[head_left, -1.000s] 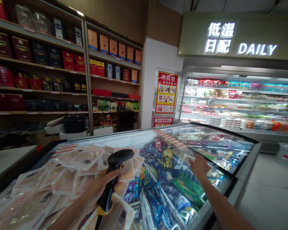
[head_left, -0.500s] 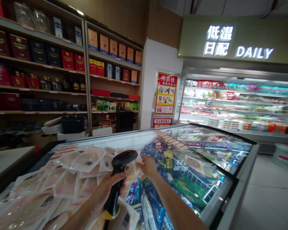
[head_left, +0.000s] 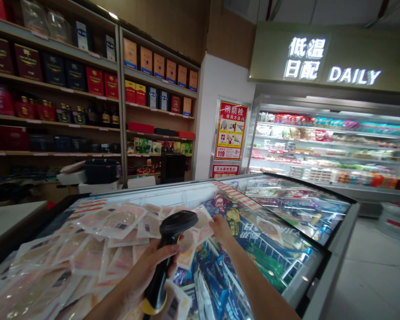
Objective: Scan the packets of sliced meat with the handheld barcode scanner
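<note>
My left hand (head_left: 153,262) is wrapped round the handle of a black and yellow barcode scanner (head_left: 178,221), its head tilted toward the right. Beyond the scanner, my right hand (head_left: 222,231) pinches the edge of a flat, clear vacuum-sealed food packet (head_left: 203,222), partly hidden behind the scanner. Many similar packets (head_left: 86,255) with pale pink contents and printed labels lie heaped to the left, on top of the glass-topped chest freezer (head_left: 173,189). Below my hands, blue frozen-food bags (head_left: 213,280) show inside the freezer.
The freezer's glass lid (head_left: 270,231) stretches right, over wire baskets and bags. Shelves of boxed bottles (head_left: 95,82) stand behind on the left. A lit refrigerated display (head_left: 330,146) runs along the back right. A large water bottle (head_left: 396,222) stands on the tiled floor.
My right hand has moved to the right, drawing the packet out past the scanner so more of it shows. The scanner in my left hand has shifted slightly right.
</note>
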A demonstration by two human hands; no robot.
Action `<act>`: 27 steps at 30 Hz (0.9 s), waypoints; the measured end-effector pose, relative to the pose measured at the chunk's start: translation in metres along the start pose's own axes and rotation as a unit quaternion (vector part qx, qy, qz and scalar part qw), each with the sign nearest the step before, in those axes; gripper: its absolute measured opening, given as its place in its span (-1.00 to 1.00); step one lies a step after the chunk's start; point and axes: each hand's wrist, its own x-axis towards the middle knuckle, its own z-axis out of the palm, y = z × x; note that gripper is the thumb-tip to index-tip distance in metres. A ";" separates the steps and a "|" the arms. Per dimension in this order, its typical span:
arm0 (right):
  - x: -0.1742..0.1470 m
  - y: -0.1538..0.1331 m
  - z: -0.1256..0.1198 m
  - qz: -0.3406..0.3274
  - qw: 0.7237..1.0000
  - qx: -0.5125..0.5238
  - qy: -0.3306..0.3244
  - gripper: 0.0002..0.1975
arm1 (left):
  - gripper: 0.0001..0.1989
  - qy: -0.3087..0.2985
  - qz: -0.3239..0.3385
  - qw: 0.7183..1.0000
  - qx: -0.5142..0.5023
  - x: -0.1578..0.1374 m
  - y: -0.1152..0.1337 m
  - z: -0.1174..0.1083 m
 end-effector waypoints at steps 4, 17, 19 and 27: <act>0.000 0.022 -0.037 -0.004 0.995 0.078 0.061 -0.74 | -0.63 -0.034 0.005 0.999 0.005 -0.001 -0.003 0.004; -0.008 0.052 -0.067 0.014 0.973 0.170 0.157 -0.74 | -0.64 -0.025 -0.010 0.998 0.060 -0.010 -0.010 0.016; -0.008 0.053 -0.065 0.009 0.973 0.166 0.161 -0.75 | -0.62 -0.028 -0.022 0.998 0.057 -0.009 -0.011 0.017; -0.008 0.058 -0.063 -0.007 0.977 0.133 0.168 -0.76 | -0.67 -0.056 -0.025 0.996 0.066 -0.007 -0.016 0.020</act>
